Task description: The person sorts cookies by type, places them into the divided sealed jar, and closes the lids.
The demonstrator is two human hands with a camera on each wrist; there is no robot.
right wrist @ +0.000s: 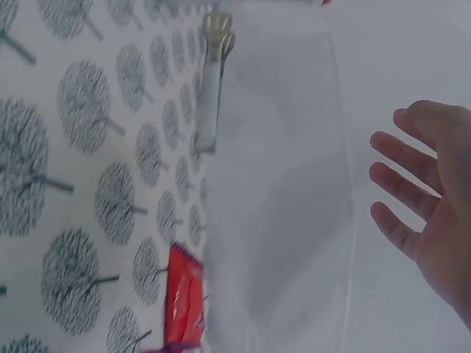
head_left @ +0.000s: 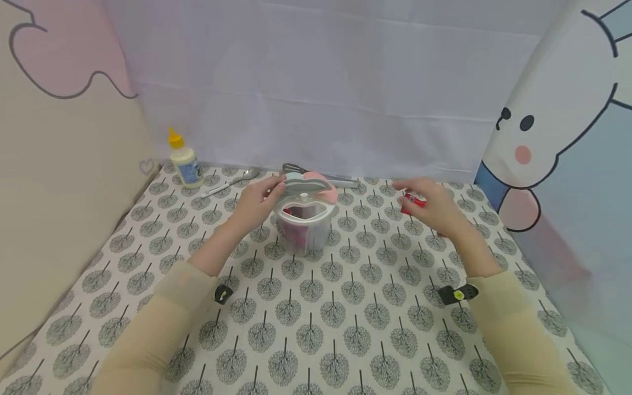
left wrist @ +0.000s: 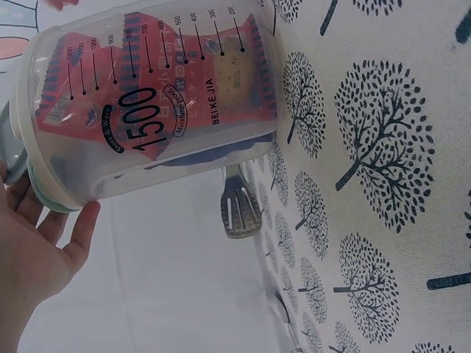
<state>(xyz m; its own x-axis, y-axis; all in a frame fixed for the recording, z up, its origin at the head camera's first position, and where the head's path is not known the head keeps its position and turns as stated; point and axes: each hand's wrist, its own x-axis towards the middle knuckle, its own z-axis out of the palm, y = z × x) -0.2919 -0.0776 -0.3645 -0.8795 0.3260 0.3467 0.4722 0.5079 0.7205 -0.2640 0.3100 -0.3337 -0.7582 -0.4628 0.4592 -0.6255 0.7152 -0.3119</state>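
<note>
A clear plastic storage container stands on the cloth, with red biscuit packets inside. Its pale lid has an opening at the front and a raised grey flap behind that. My left hand holds the lid's left rim beside the flap, thumb and fingertips at the edge. In the head view my right hand hovers over a single red packet lying on the cloth. Its fingers are spread loosely with nothing between them, as the right wrist view also shows.
A glue bottle with a yellow cap stands at the back left, near a spoon. Kitchen utensils with metal handles lie behind the container, along the white curtain. Tree-patterned cloth covers the table.
</note>
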